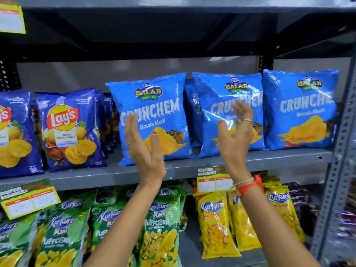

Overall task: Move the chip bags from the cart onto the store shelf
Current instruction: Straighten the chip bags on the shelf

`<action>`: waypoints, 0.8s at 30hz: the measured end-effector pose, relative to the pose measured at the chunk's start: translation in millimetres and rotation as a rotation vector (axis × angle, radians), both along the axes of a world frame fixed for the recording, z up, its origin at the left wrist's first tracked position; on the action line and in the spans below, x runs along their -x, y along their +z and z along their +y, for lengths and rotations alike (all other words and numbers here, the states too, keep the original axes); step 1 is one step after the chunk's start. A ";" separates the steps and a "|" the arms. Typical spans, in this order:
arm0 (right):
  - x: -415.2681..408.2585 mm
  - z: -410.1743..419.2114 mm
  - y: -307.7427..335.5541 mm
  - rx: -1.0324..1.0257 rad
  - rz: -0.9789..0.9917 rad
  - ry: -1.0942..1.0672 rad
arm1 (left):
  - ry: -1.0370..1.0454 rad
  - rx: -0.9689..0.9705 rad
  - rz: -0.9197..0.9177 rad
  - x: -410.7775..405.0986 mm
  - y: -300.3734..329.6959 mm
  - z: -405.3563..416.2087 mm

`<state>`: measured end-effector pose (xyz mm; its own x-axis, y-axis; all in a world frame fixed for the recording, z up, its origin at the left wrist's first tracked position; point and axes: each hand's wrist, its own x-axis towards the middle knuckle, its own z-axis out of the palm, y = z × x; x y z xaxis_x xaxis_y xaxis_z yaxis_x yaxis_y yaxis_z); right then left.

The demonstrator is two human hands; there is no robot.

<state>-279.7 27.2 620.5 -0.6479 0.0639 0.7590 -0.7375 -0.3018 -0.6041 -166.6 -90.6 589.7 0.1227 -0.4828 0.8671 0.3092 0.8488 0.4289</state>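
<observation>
Three light-blue Crunchem chip bags stand upright on the grey shelf: a left bag, a middle bag and a right bag. My left hand is raised in front of the left bag's lower left part, fingers straight and apart, holding nothing. In front of the middle bag my right hand is up with spread fingers, also empty. Whether either hand touches a bag is unclear. The cart is out of view.
Dark-blue Lay's bags fill the shelf's left side. Below hang green Kurkure bags and yellow Kurkure bags. Price tags clip to the shelf edge. A perforated metal upright bounds the right. Another shelf board sits overhead.
</observation>
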 end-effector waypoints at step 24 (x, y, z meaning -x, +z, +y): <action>94.1 61.1 -38.6 -0.590 -0.103 -0.095 | -0.496 -0.467 -0.382 129.1 7.7 64.1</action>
<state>-373.8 88.3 581.9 -0.7318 -0.2878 0.6178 -0.6738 0.1699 -0.7191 -295.8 -26.4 597.4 -0.4690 -0.7285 0.4993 0.3645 0.3553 0.8608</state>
